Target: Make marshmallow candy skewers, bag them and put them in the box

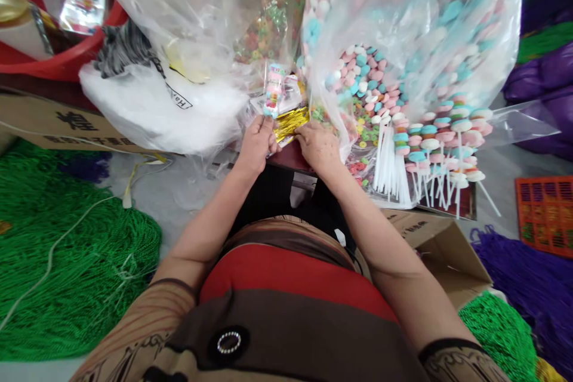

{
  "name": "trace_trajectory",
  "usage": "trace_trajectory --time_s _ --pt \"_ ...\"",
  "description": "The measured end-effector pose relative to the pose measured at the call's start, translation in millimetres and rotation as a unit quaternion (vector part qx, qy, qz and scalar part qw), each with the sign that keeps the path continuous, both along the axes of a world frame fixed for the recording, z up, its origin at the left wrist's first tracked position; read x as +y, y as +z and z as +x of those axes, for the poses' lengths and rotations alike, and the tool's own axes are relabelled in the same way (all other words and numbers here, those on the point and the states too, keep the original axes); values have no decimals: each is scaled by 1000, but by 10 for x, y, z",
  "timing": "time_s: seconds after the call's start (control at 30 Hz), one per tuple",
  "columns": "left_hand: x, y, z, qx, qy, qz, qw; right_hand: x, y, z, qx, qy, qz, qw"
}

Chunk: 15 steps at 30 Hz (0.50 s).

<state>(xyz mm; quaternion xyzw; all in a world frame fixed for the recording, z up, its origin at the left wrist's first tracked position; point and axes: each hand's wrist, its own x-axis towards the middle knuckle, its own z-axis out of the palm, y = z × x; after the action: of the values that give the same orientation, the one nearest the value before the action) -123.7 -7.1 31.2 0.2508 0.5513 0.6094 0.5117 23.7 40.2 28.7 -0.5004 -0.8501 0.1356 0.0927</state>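
My left hand (259, 142) is closed on the lower end of a small clear packet of pink, white and blue candy (274, 91), which stands up from the fingers. A bundle of gold twist ties (293, 121) lies between my hands on the dark red table. The fingers of my right hand (319, 144) are bent together at the right end of the twist ties; whether they grip one is too small to tell. To the right, candy lollipops (443, 140) with stacked pastel pieces rest in a pile, their white sticks pointing toward me. Loose white sticks (389, 164) lie beside them.
Behind the lollipops bulges a big clear bag of pastel candies (380, 6). Another bag holds ring-shaped gummies (268, 12). White plastic bags (161, 104) and a red basin (80, 51) are at left. An open cardboard box (452, 253) stands below right, near green and purple cords.
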Motion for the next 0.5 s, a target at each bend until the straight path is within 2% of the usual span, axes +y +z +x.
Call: trace_trajectory --time_s 0.1,0.27,0.4,0.5 --pt "55 -16 0 -21 -2 -9 1000 22 -17 -27 -44 -3 5 999" --pt "107 -12 13 -17 -15 -2 1000 125 -86 -1 -45 2 19 999" --pt "107 -28 7 -7 -22 5 1000 219 -189 30 7 10 23 1000" --pt "91 -44 -14 -9 -33 20 999 272 -237 105 106 -20 17 994"
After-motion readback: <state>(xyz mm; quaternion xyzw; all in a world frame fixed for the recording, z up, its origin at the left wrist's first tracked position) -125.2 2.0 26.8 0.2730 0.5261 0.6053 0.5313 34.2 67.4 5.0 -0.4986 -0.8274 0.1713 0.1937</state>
